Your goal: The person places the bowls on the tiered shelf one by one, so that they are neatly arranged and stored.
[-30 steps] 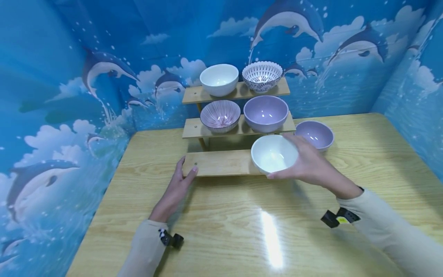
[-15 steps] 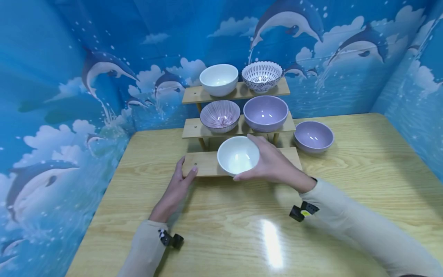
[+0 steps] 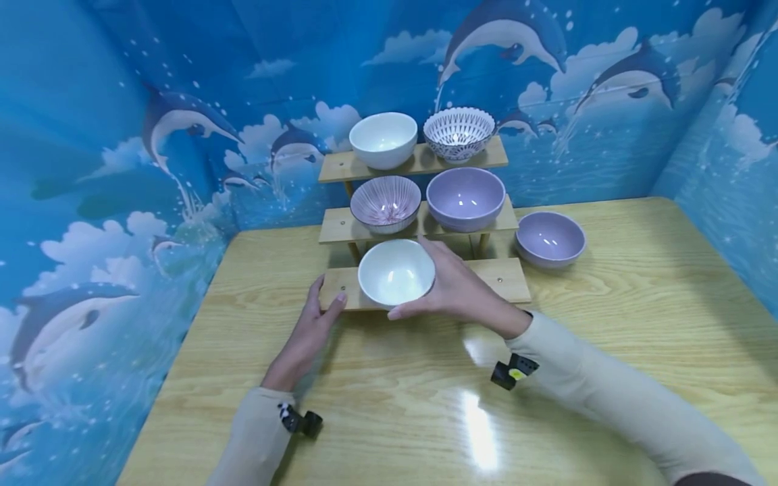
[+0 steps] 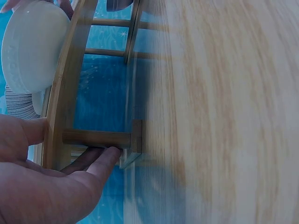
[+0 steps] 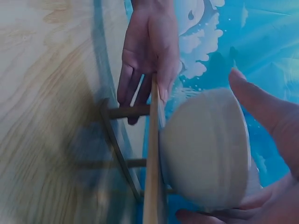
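A white bowl (image 3: 396, 273) is at the lowest step of a three-step wooden stand (image 3: 513, 280), left of that step's middle. In the right wrist view the bowl's base (image 5: 163, 158) appears to meet the board. My right hand (image 3: 452, 283) holds the bowl from the right, thumb at the near side and fingers round the far side. At the step's left end, my left hand (image 3: 313, 324) grips the board. Its thumb (image 4: 35, 130) lies on top while its fingers (image 4: 105, 163) reach underneath, beside a short leg of the stand.
On the middle step sit a striped bowl (image 3: 385, 204) and a purple bowl (image 3: 466, 199). The top step bears another white bowl (image 3: 383, 140) and a lattice-patterned bowl (image 3: 458, 134). A smaller purple bowl (image 3: 550, 239) stands on the table (image 3: 638, 270), right of the stand.
My right hand has carried the white bowl leftward along the lowest step, from its right part to left of the middle. My left hand has stayed at the step's left end.
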The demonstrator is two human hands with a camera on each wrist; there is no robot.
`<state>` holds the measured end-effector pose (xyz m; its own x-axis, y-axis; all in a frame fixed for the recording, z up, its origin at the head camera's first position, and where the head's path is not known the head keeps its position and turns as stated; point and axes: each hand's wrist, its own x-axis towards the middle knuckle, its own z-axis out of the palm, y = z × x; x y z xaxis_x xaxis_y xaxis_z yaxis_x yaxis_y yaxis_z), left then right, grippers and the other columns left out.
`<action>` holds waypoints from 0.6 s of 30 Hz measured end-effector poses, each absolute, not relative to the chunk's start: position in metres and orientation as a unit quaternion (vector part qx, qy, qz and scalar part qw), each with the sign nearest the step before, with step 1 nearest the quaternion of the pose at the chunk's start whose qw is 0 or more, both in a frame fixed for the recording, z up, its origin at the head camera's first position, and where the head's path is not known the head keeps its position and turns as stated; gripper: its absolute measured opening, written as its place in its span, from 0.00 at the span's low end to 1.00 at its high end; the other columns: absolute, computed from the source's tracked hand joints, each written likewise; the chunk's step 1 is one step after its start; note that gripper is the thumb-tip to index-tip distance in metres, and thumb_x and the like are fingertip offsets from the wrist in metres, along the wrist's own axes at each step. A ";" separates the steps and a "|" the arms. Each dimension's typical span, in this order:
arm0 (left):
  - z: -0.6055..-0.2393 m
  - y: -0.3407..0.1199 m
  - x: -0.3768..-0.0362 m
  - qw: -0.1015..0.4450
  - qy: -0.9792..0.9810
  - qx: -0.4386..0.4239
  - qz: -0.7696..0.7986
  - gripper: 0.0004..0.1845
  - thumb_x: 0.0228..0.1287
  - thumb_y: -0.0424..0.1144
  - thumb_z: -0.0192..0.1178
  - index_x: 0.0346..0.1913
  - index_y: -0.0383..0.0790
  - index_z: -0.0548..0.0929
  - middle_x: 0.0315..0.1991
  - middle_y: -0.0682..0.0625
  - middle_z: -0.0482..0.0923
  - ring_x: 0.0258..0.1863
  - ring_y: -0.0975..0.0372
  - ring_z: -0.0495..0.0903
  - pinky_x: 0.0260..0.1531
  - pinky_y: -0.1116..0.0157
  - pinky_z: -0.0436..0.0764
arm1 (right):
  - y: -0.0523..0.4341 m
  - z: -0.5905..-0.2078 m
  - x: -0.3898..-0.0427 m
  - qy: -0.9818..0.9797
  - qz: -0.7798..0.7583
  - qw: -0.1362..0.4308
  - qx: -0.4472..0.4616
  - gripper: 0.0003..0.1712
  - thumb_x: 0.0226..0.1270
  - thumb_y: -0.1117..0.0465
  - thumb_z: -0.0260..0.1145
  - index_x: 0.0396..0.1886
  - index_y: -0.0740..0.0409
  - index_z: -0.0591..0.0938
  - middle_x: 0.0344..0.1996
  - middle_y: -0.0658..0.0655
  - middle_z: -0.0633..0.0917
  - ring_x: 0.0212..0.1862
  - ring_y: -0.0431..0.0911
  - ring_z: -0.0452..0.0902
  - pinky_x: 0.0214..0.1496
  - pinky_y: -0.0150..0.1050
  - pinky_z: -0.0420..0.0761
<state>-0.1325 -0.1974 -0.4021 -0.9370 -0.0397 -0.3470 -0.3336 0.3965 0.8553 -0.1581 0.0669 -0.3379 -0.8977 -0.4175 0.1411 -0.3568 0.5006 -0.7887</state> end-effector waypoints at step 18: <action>-0.404 -0.194 -0.133 0.136 0.820 -0.122 0.542 0.43 0.62 0.69 0.46 0.73 0.70 0.34 0.76 0.55 0.36 0.74 0.55 0.36 0.69 0.44 0.39 | 0.194 -0.324 -0.131 0.887 -0.449 0.078 -0.081 0.65 0.44 0.40 0.76 0.75 0.52 0.50 0.71 0.62 0.58 0.65 0.66 0.61 0.57 0.60 0.72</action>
